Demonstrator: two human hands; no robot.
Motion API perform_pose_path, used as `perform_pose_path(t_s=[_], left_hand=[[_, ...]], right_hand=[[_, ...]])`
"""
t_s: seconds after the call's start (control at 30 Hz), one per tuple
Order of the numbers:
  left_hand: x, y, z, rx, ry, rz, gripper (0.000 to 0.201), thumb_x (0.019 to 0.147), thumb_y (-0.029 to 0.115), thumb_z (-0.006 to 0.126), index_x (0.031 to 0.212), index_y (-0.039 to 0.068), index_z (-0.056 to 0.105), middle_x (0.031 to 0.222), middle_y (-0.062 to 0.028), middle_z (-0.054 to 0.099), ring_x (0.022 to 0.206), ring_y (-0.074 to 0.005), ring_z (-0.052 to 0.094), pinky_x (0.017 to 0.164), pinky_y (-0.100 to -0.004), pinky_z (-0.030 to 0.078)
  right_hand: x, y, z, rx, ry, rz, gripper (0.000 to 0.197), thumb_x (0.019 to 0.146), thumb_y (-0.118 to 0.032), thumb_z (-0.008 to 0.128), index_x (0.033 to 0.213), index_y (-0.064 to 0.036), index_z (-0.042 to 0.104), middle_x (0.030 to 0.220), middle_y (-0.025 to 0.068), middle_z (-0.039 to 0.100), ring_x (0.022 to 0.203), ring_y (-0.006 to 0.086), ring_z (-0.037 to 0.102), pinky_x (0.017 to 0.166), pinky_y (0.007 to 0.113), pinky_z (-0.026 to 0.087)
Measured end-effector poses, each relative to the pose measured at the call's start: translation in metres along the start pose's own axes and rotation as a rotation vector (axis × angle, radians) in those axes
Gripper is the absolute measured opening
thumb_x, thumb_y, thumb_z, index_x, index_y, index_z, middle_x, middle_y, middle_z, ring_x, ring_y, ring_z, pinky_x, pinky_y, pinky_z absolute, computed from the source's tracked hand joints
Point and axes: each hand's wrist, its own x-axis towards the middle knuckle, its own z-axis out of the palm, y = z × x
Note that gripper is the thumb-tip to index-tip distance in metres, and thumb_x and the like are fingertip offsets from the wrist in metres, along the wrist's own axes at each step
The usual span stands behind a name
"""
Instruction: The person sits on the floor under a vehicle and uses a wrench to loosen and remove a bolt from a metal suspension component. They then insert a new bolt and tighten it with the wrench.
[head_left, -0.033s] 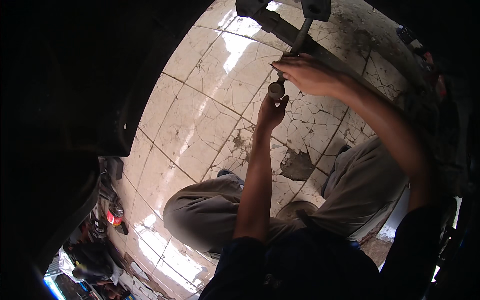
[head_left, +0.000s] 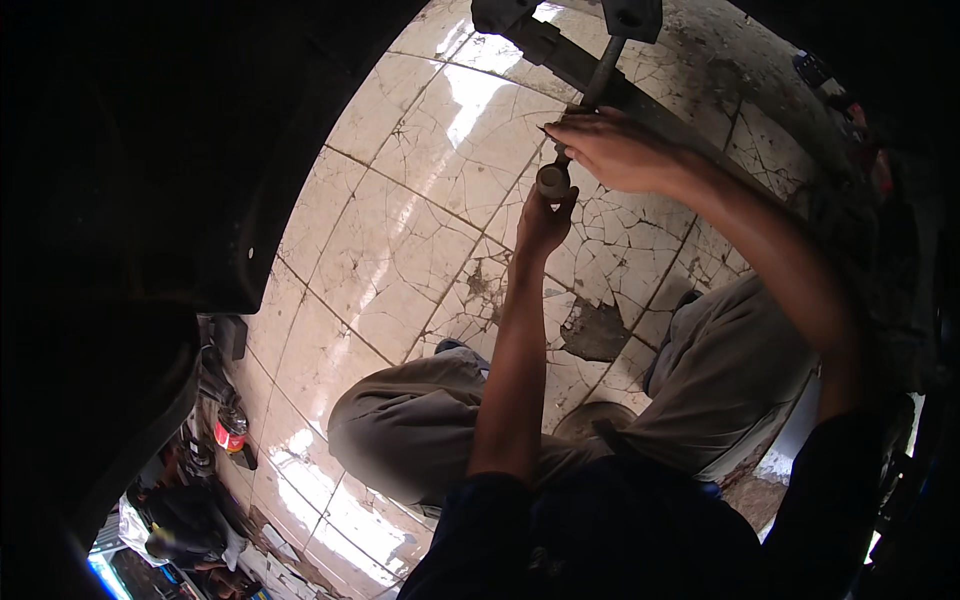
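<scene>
Metal rod (head_left: pixel 590 95): thin, grey, slants down from a dark bracket at the top edge; its round end (head_left: pixel 553 180) sits low, over the floor, between both hands.
Change: none to see against the earlier picture; arms, rod and hands match it, so the work sits at the same hold.
Left hand (head_left: pixel 545 222): reaches up from below, fingers bunched nearly closed, pinching the round end of the metal rod from under it.
Right hand (head_left: pixel 615 150): comes in from the right, fingers curled down over the rod just above the round end, closed on it; fingertips hidden behind the rod, so tightness of grip can't be told.
Dark bar (head_left: pixel 545 48): flat, heavy, crosses behind the rod near the top.
Floor (head_left: pixel 400 230): pale glossy tiles, badly cracked, one chipped dark patch near the knee.
Legs (head_left: pixel 420 430): grey trousers, person crouched.
Vehicle body (head_left: pixel 150 150): black mass fills the left side.
Red can (head_left: pixel 230 432): lower left, among dim clutter, well apart from the hands.
</scene>
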Motion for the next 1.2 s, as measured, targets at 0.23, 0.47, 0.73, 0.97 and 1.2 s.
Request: perform_pose_path(t_s=[0.23, 0.47, 0.73, 0.97, 1.2], left_hand=[[0.022, -0.035, 0.045, -0.350, 0.117, 0.063, 0.032, 0.097, 0.019, 0.052, 0.124, 0.002, 0.053, 0.103, -0.0166, 0.068, 0.093, -0.0264, 0.068, 0.078, -0.0384, 0.052], [0.002, -0.028, 0.029, -0.316, 0.083, -0.097, 0.031, 0.092, 0.018, 0.045, 0.111, 0.001, 0.064, 0.075, -0.0108, 0.071, 0.074, -0.0217, 0.068, 0.069, -0.0351, 0.051], [0.028, -0.033, 0.029, -0.099, 0.114, 0.081, 0.027, 0.096, 0.018, 0.047, 0.118, 0.008, 0.057, 0.086, -0.0118, 0.070, 0.080, -0.0277, 0.070, 0.069, -0.0413, 0.054], [0.022, -0.023, 0.044, -0.548, -0.062, 0.041, 0.016, 0.093, 0.002, 0.041, 0.101, -0.001, 0.055, 0.080, -0.0104, 0.065, 0.068, -0.0183, 0.067, 0.059, -0.0315, 0.055], [0.021, -0.012, 0.029, -0.466, -0.173, -0.050, 0.010, 0.091, 0.003, 0.047, 0.097, 0.000, 0.053, 0.076, -0.0083, 0.062, 0.061, -0.0170, 0.063, 0.055, -0.0314, 0.053]], right_hand=[[0.008, 0.002, 0.012, 0.076, 0.063, 0.052, 0.039, 0.099, -0.014, 0.048, 0.136, -0.0022, 0.048, 0.123, 0.0148, 0.061, 0.121, 0.0292, 0.054, 0.102, 0.042, 0.037], [0.028, -0.019, 0.017, 0.132, 0.045, 0.057, 0.040, 0.099, -0.014, 0.045, 0.138, -0.0024, 0.047, 0.120, 0.0152, 0.062, 0.115, 0.0301, 0.056, 0.099, 0.044, 0.039], [0.032, -0.009, 0.013, 0.049, -0.072, 0.098, 0.042, 0.100, -0.015, 0.043, 0.139, 0.0002, 0.044, 0.118, 0.0161, 0.062, 0.115, 0.0307, 0.057, 0.095, 0.045, 0.040], [0.024, -0.009, 0.003, 0.130, -0.101, 0.142, 0.043, 0.098, -0.011, 0.044, 0.140, 0.0007, 0.043, 0.124, 0.0171, 0.060, 0.119, 0.0314, 0.054, 0.099, 0.047, 0.039], [0.020, -0.024, 0.003, 0.027, -0.098, 0.175, 0.048, 0.092, -0.003, 0.045, 0.139, 0.0030, 0.042, 0.124, 0.0217, 0.057, 0.122, 0.0329, 0.052, 0.094, 0.040, 0.047]])
